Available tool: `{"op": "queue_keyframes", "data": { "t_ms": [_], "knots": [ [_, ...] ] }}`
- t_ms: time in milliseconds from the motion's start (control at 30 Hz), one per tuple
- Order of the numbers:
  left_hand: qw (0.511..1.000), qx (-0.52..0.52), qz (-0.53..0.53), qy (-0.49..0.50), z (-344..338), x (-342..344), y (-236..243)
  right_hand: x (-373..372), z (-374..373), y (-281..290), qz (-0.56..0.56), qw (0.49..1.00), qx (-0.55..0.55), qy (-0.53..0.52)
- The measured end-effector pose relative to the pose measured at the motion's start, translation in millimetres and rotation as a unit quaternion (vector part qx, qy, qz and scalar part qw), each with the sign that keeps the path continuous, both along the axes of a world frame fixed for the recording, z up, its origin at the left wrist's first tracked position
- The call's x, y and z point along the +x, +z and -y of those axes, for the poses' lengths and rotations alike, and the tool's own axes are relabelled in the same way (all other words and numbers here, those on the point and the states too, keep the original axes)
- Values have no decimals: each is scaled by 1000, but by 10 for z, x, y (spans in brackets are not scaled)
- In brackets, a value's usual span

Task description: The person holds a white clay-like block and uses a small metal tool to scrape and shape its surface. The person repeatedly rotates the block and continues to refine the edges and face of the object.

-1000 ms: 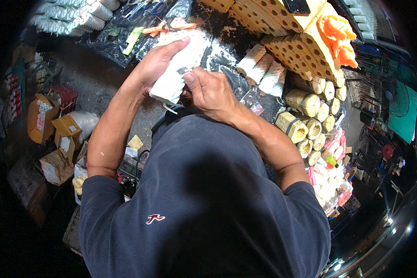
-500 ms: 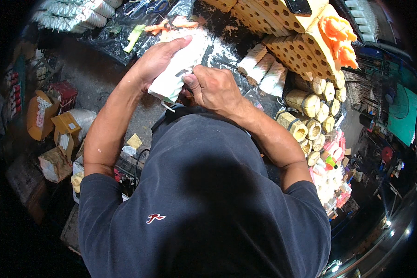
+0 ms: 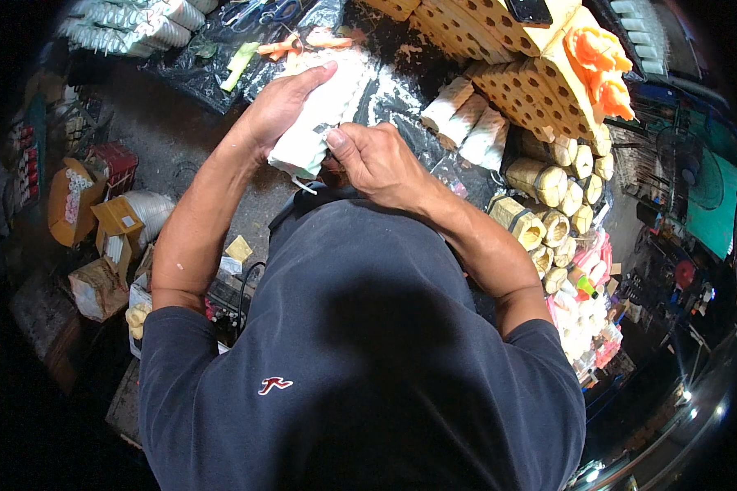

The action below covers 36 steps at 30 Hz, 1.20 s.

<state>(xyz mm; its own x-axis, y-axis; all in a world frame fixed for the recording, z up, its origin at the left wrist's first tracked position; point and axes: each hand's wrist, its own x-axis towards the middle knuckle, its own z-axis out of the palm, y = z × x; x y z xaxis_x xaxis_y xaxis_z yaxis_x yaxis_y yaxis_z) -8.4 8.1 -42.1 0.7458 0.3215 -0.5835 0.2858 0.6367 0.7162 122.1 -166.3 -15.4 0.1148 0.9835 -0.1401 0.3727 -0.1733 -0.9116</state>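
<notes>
A white candle (image 3: 325, 98) with ridged sides and a pale wick at its near end is gripped in my left hand (image 3: 278, 110), thumb along its upper left. Against its right side, my right hand (image 3: 377, 159) is closed on a small grey metal piece (image 3: 322, 128), perhaps a blade, whose shape is partly hidden by the thumb. Orange and green scraps (image 3: 240, 65) and white shavings lie beyond on black plastic (image 3: 196, 78). A row of white-and-brown candles (image 3: 483, 143) lies just right of my hands.
Stacked yellow perforated blocks (image 3: 524, 98) carry orange lumps (image 3: 598, 74) and a dark phone (image 3: 529, 11). Tan strapped moulds (image 3: 528, 176) pile at the right. Scissors (image 3: 270, 12) and white bundles (image 3: 139, 29) lie at the far side. Cardboard boxes (image 3: 74, 204) stand on the floor (image 3: 172, 139) at left.
The candle and both hands shift very slightly, with the right hand now a little farther right. The grip of both hands looks the same.
</notes>
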Motion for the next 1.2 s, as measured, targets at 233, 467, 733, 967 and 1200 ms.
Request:
{"op": "queue_keyframes", "data": {
  "t_ms": [233, 467, 733, 967, 1200],
  "knots": [
    [999, -22, 7, 27, 73, 6, -34, 69, -18, -39, 47, 996, 60, 44],
    [993, -82, 60, 66, 90, 68, 21, -93, -19, -143, 133, 970, 199, -51],
    [998, -45, 34, -2, -15, -8, -40, 27, -71, -200, 208, 948, 242, 6],
    [999, 9, -18, 29, 49, 25, 2, 64, -53, -116, 150, 983, 86, 68],
    [997, 60, -40, 33, 13, 42, -48, 13, -50, -71, 3, 998, 21, 52]
  ]
}}
